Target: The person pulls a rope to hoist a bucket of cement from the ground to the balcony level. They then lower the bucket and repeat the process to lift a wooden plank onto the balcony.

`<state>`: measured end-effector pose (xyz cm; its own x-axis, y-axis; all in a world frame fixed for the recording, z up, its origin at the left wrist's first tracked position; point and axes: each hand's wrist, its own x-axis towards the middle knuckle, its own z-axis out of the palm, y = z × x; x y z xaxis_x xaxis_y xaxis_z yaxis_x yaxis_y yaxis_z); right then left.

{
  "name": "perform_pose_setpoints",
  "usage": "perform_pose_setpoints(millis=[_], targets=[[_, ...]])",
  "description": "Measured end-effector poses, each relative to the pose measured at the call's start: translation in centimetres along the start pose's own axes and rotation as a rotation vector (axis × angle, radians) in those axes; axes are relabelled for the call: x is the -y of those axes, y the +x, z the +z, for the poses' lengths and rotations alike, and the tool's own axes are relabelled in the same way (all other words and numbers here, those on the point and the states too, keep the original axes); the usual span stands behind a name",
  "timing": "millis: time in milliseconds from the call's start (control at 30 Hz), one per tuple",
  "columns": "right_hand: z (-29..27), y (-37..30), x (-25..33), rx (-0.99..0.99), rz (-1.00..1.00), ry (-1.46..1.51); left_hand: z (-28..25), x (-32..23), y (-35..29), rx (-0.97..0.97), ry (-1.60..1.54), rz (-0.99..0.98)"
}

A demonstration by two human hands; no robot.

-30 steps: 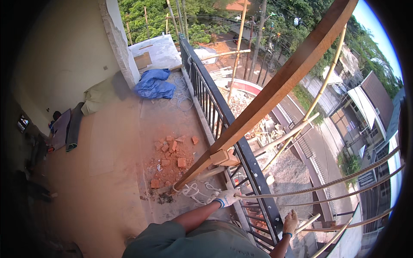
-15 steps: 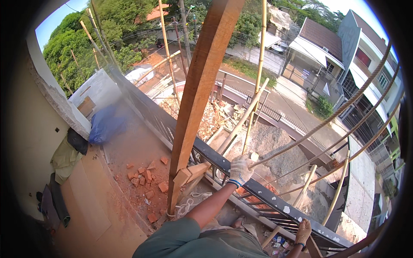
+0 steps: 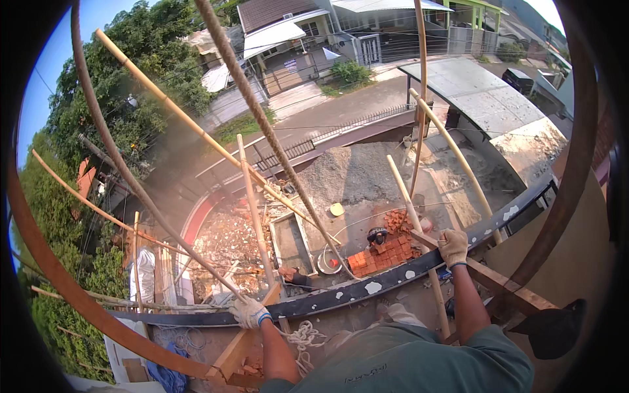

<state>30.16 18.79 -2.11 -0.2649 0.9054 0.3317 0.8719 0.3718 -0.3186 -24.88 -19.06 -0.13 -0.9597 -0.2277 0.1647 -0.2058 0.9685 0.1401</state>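
Observation:
My left hand point(image 3: 249, 312), in a white work glove with a blue cuff, is closed around a thick rope point(image 3: 152, 208) at the black railing point(image 3: 373, 287). The rope slopes up from it to the upper left. A wooden post brace point(image 3: 234, 354) stands next to that wrist. My right hand point(image 3: 452, 247), also gloved, makes a fist on top of the railing where a wooden beam point(image 3: 501, 281) crosses it; what its fingers hold is hidden. Between my hands, beyond the rail, a second rope point(image 3: 259, 111) drops toward a round bucket point(image 3: 329, 262) on the ground below.
Below, a person in a dark cap point(image 3: 377, 236) is beside stacked red bricks point(image 3: 383, 257). Gravel point(image 3: 354, 170) lies beyond. Bamboo poles point(image 3: 190, 131) stand and lean outside the rail. White coiled rope point(image 3: 304, 337) lies on my side, near a blue plastic sheet point(image 3: 167, 376).
My view has swung to the right, so more of the yard below shows. Both hands remain at the railing, the left one still by the rope.

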Motion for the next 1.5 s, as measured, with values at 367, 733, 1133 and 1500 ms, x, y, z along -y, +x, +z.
perform_pose_setpoints(millis=[367, 733, 1133, 1500], targets=[[-3.3, 2.1, 2.6, 0.118, 0.163, -0.137, 3.9, -0.4, 0.4, -0.131, 0.264, 0.298], [-4.9, 4.5, 4.8, 0.395, 0.166, -0.222, 0.3, -4.1, -2.3, -0.126, 0.23, 0.208], [-2.8, 3.4, 3.3, 0.202, 0.105, -0.079, 0.4, 0.6, -0.9, 0.009, 0.452, 0.09], [-2.7, 3.4, 3.2, 0.153, 0.104, -0.14, 6.5, 3.2, -0.2, -0.146, 0.412, -0.076]])
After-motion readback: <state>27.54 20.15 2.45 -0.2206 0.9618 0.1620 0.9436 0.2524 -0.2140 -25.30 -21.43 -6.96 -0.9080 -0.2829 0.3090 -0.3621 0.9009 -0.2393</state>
